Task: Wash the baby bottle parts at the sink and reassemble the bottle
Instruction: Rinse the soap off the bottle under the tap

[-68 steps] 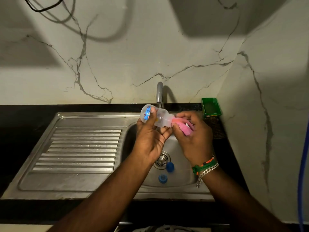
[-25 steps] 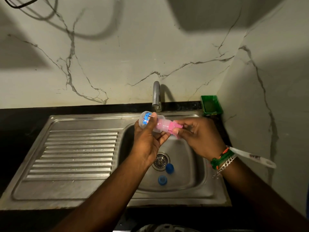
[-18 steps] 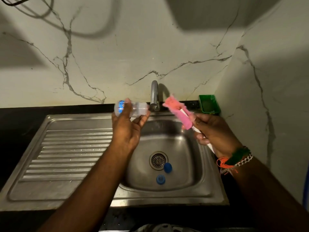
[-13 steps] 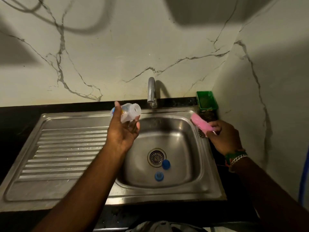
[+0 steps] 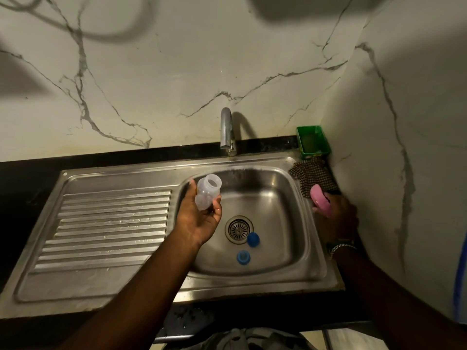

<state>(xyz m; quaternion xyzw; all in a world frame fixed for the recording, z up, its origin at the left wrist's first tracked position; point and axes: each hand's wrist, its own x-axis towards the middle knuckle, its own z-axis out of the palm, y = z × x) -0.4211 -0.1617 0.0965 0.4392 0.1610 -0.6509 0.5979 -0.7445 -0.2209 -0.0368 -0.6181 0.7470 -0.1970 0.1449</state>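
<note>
A clear plastic baby bottle (image 5: 207, 192), uncapped and without its teat, is held above the left edge of a steel sink basin (image 5: 283, 178), tilted with its open mouth pointing up and away toward the wall. Two blue bottle parts lie apart on the basin floor: one (image 5: 253, 239) just right of the drain (image 5: 238, 229), the other, ring-shaped (image 5: 243, 257), nearer the front wall.

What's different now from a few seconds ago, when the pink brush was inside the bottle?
The right hand pulled the brush out of the bottle and carried it right, to the sink's edge. The left hand turned the bottle mouth-up. Both grips held. The two blue parts stayed by the drain.
</note>
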